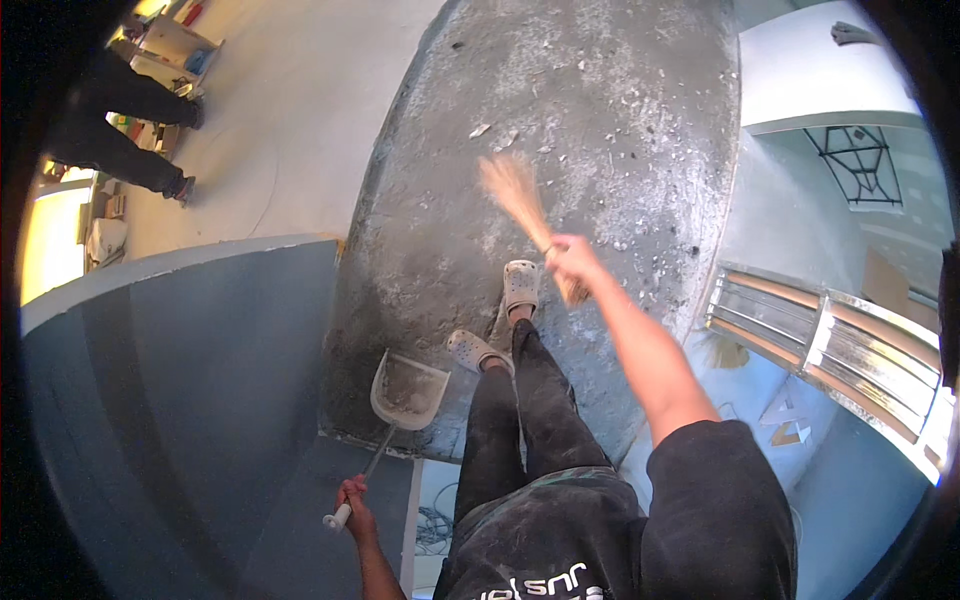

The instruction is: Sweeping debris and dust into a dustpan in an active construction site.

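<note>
My right hand (576,261) grips a straw hand broom (517,191) near its bound lower end, with the blurred bristles fanned over the rough concrete floor (420,225). White chips and dust (619,161) lie scattered ahead and to the right of the bristles. Down at the left, my left hand (357,506) is closed around the long handle of a dustpan (411,390). The pan rests on the floor by the dark wall, its open side facing away from me, with some grey dirt inside. My clogs (520,285) stand between pan and broom.
A grey half wall (187,360) rises along the left. Beyond it, another person's legs (150,142) stand on the lighter floor near cluttered shelves (176,46). To the right run a metal railing (817,330) and a drop to a lower level. Coiled cable (433,529) lies below, behind me.
</note>
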A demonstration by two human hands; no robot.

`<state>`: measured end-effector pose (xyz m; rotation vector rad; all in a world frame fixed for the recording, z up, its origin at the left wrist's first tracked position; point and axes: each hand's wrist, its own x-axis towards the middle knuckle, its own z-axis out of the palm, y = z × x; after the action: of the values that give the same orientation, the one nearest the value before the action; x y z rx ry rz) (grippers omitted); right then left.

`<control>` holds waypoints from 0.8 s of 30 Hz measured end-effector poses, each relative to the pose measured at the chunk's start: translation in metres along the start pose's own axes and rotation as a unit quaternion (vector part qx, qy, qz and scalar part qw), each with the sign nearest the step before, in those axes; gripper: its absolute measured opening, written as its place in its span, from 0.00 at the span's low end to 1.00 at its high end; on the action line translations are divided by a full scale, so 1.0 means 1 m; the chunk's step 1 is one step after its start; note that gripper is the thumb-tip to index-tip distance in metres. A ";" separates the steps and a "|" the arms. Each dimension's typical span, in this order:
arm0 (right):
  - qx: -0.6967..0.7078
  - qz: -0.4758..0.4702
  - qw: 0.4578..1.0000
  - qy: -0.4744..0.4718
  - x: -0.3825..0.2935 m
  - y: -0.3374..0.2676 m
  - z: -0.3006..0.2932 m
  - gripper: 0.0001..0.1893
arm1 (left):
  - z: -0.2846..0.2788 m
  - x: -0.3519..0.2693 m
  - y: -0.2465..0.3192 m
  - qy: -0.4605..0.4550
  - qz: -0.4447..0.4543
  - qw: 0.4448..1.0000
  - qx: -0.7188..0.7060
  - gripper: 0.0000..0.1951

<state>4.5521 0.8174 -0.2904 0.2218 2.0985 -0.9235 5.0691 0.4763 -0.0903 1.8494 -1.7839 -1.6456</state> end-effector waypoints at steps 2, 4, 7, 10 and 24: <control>0.024 -0.069 0.996 -0.042 -0.033 0.022 0.014 0.31 | 0.011 0.011 -0.008 -0.033 0.015 0.999 0.013 0.15; -0.061 -0.066 0.981 -0.172 -0.074 0.025 0.049 0.33 | -0.008 0.014 -0.026 -0.040 0.031 0.998 0.042 0.15; -0.107 0.027 0.954 -0.279 -0.080 0.021 0.064 0.31 | -0.023 0.013 -0.028 0.000 0.026 1.000 -0.013 0.16; -0.182 0.059 0.972 -0.137 0.010 0.088 -0.060 0.22 | 0.038 0.015 0.014 -0.055 0.060 0.996 0.024 0.15; -0.156 0.070 0.949 -0.264 0.017 0.045 -0.108 0.26 | 0.114 0.011 0.132 0.039 0.107 0.992 0.049 0.16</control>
<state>4.4947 0.9209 -0.2837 -0.0436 1.6693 -0.4832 4.8992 0.4921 -0.0542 1.6649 -1.9823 -1.4142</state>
